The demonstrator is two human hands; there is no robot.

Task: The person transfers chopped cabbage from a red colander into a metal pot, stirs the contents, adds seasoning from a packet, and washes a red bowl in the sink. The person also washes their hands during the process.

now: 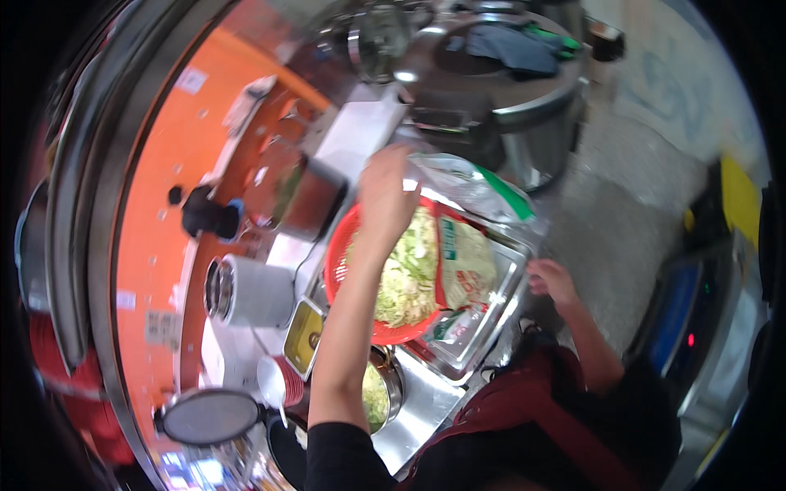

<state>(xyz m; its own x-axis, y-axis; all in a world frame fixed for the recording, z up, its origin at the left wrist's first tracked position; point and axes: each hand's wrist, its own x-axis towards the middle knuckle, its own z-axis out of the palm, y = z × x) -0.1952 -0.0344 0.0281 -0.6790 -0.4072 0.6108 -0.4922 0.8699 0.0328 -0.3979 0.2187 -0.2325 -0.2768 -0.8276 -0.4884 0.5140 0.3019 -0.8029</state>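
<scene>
My left hand [388, 184] reaches over the red plastic colander [336, 270] to its far side, by a clear plastic bag with a green edge [457, 178]; whether the fingers grip anything is blurred. Shredded pale green cabbage [405, 276] fills the colander. A printed plastic packet [463, 264] lies against the colander's right part, over a steel tray [506, 294]. My right hand [549, 281] is beside the tray's right edge, its fingers curled, and whether it touches the edge cannot be told.
A large lidded steel pot [534, 141] with a grey cloth [516, 49] stands beyond. To the left are a yellow-filled metal container [304, 337], stacked red-and-white bowls [282, 380], a white cylindrical container [258, 291] and a steel pot of shredded vegetable [376, 396]. Another person [209, 212] is farther left.
</scene>
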